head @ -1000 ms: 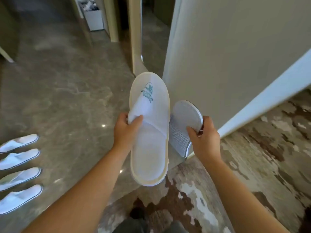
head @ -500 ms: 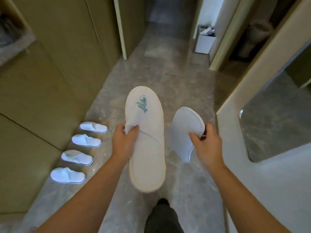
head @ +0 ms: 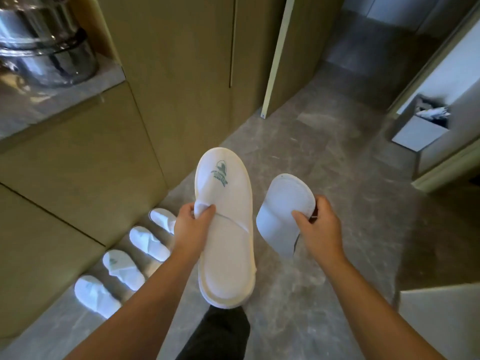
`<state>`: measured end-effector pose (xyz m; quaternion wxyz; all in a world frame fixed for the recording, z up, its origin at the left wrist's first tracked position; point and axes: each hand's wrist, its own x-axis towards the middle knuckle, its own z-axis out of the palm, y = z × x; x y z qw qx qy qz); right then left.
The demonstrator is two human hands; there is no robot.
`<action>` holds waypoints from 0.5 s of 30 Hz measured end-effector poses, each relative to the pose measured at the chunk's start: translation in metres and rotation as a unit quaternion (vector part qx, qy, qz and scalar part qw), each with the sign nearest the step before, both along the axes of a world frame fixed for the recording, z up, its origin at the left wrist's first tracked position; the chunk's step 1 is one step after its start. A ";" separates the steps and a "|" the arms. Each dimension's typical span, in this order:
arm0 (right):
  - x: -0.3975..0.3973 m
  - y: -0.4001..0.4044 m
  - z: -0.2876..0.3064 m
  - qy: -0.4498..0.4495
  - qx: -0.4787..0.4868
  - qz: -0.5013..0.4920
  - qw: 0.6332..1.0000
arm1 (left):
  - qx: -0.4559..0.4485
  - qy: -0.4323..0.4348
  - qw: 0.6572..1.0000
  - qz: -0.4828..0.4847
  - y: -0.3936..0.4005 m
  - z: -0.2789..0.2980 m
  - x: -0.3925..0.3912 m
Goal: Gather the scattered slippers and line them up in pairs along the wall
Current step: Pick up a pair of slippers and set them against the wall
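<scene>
closer now than half a second ago, the 4 slippers [head: 135, 255] lined along the cabinet [head: 78, 178] sit low on the left. left hand [head: 193, 226] pinches the strap of a logo slipper [head: 224, 229], held top up. right hand [head: 318, 224] pinches a second slipper [head: 283, 211], sole showing, above the floor [head: 337, 255].
</scene>
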<state>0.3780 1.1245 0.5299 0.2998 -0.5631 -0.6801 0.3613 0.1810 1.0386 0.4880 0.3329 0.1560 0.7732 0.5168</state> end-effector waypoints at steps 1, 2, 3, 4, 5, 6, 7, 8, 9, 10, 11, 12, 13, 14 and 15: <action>-0.015 0.028 -0.003 -0.001 -0.007 0.002 1.000 | -0.006 0.001 1.000 0.004 0.026 -0.002 -0.015; -0.030 0.055 -0.003 -0.001 -0.010 0.009 1.000 | -0.010 -0.001 1.000 0.011 0.052 -0.002 -0.030; -0.044 0.083 -0.003 -0.004 -0.009 0.019 1.000 | -0.009 -0.006 1.000 0.023 0.076 -0.002 -0.043; -0.056 0.109 -0.003 -0.010 -0.006 0.027 1.000 | -0.011 -0.005 0.999 0.035 0.097 -0.001 -0.054; -0.067 0.133 -0.004 -0.018 -0.007 0.030 0.999 | -0.019 -0.004 0.999 0.042 0.115 0.000 -0.064; -0.079 0.154 -0.005 -0.022 -0.010 0.035 0.999 | -0.029 -0.005 0.998 0.048 0.131 0.001 -0.075; -0.091 0.175 -0.006 -0.023 -0.016 0.044 0.999 | -0.035 -0.006 0.998 0.054 0.147 0.000 -0.086; -0.104 0.194 -0.009 -0.021 -0.024 0.055 0.998 | -0.042 -0.006 0.997 0.061 0.162 -0.001 -0.097; -0.116 0.214 -0.014 -0.021 -0.033 0.068 0.997 | -0.050 -0.006 0.996 0.072 0.176 -0.005 -0.108; -0.129 0.233 -0.020 -0.024 -0.037 0.085 0.995 | -0.057 -0.005 0.995 0.083 0.190 -0.009 -0.118; -0.143 0.252 -0.027 -0.031 -0.040 0.105 0.993 | -0.063 -0.004 0.994 0.094 0.203 -0.016 -0.128; -0.157 0.271 -0.036 -0.039 -0.043 0.126 0.990 | -0.068 -0.002 0.992 0.106 0.216 -0.024 -0.136; -0.170 0.290 -0.046 -0.047 -0.045 0.144 0.987 | -0.074 -0.001 0.990 0.119 0.229 -0.032 -0.143; -0.184 0.309 -0.057 -0.052 -0.047 0.161 0.985 | -0.078 -0.003 0.988 0.134 0.242 -0.042 -0.150; -0.197 0.328 -0.070 -0.057 -0.048 0.180 0.981 | -0.082 -0.007 0.985 0.151 0.256 -0.053 -0.157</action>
